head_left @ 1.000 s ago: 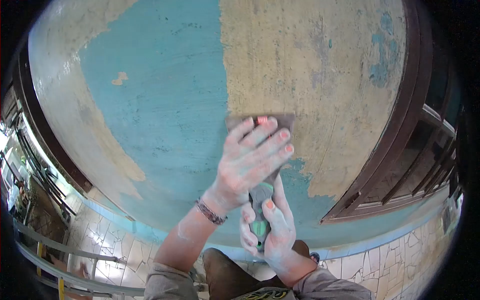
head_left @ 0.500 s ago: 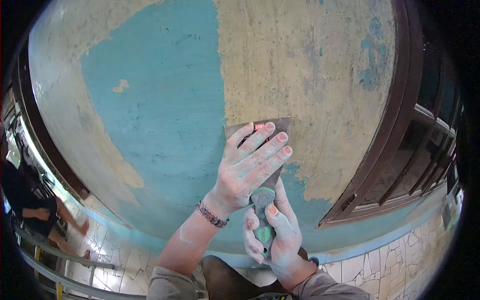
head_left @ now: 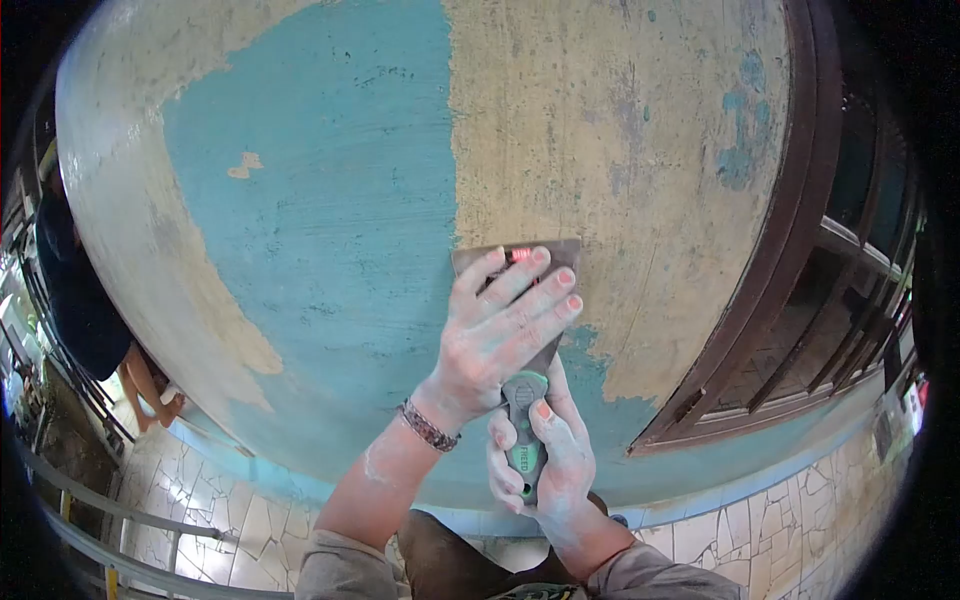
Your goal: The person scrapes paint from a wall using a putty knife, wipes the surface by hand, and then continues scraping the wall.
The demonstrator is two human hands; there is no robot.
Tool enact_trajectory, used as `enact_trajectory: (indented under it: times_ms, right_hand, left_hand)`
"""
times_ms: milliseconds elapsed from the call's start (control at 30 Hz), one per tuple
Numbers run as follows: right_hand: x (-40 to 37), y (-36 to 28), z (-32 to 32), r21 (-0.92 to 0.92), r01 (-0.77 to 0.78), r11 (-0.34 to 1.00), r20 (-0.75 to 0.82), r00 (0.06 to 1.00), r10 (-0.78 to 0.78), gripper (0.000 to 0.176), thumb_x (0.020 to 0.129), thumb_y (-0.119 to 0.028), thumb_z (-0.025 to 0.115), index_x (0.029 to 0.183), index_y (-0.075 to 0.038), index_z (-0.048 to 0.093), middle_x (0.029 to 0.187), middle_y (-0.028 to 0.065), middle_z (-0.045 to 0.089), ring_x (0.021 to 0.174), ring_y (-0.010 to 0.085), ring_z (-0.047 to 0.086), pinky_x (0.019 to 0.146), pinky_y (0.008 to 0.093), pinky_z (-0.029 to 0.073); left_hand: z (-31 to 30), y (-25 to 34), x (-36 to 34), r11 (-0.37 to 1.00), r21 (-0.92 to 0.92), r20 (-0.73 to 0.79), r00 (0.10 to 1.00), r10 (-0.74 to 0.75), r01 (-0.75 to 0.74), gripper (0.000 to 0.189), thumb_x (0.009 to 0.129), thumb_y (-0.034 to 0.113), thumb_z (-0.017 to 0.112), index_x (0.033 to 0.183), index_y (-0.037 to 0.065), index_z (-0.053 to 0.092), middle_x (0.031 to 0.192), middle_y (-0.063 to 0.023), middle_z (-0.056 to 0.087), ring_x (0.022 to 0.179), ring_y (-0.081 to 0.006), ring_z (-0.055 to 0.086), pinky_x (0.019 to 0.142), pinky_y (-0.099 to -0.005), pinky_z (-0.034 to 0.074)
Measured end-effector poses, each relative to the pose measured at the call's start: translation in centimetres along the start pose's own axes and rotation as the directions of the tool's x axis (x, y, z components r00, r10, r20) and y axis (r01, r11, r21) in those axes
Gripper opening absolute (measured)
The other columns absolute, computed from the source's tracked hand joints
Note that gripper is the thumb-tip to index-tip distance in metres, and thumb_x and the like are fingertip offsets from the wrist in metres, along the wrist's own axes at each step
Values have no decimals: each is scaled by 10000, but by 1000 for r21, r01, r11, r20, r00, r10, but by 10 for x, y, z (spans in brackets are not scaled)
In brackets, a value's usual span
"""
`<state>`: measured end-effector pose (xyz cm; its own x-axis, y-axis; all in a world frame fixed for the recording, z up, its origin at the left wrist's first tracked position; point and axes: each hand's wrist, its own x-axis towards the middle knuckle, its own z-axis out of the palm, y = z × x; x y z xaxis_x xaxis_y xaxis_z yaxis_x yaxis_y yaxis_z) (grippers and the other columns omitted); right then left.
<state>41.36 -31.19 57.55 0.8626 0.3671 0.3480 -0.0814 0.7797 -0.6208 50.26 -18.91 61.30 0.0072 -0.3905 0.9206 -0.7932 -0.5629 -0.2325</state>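
Observation:
A putty knife [head_left: 561, 262] with a wide metal blade and a grey-green handle lies with its blade against the wall, blade end up. My left hand [head_left: 495, 325], dusted white, lies over the blade with its fingers stretched out and slightly spread. Below it, my right hand [head_left: 560, 455] wraps round the handle [head_left: 525, 440], thumb along its side. The wall [head_left: 320, 220] has blue paint on the left of the blade and along the bottom. Above and right of the blade, a bare beige patch [head_left: 610, 150] shows speckles and blue remnants.
A brown wooden window frame [head_left: 740, 330] stands at the right. Metal rails [head_left: 140, 515] are at lower left, above cracked-pattern floor tiles [head_left: 260, 540]. Another person [head_left: 85, 290] in dark clothes stands at the far left, partly hidden by the wall's edge.
The view has shifted slightly against the wall. Both hands keep their hold and pose on the putty knife. At the far left, the other person has moved and is more upright, closer to the wall's edge.

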Motion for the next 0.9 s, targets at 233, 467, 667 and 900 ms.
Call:
enact_trajectory:
  times_ms: [233,467,667,900]
  right_hand:
    - [-3,8,-6,-20,5,1000,-16,1000,-5,631,1032,-234,373,1558,-181,28,838,113,514,466,154,474,344,256,382]
    - [-2,13,-5,-39,24,999,-76,997,-27,645,1024,-252,407,1553,-279,40,822,140,509,413,175,447,285,266,353]
    - [10,2,8,-54,53,997,-40,998,-55,629,1025,-246,386,1553,-275,45,818,136,505,413,169,446,286,257,350]
    - [9,0,7,-83,52,995,-56,997,-56,633,1023,-260,390,1553,-242,44,804,121,505,403,160,443,286,250,345]
  left_hand:
    - [-7,-2,1,1000,-17,39,999,-10,10,321,919,211,502,1161,97,681,1246,-89,650,1228,-274,568,1087,-468,335]
    - [-2,2,-5,1000,-5,29,1000,-8,8,304,905,202,529,1138,101,697,1224,-81,664,1234,-273,567,1083,-457,349]
    - [-13,-5,21,1000,6,2,1000,16,-16,303,907,244,545,1112,98,714,1196,-88,681,1220,-269,580,1089,-443,350]
    - [-8,-5,17,1000,-25,11,1000,-10,10,346,911,201,508,1215,119,654,1296,-64,624,1285,-264,519,1113,-475,316]
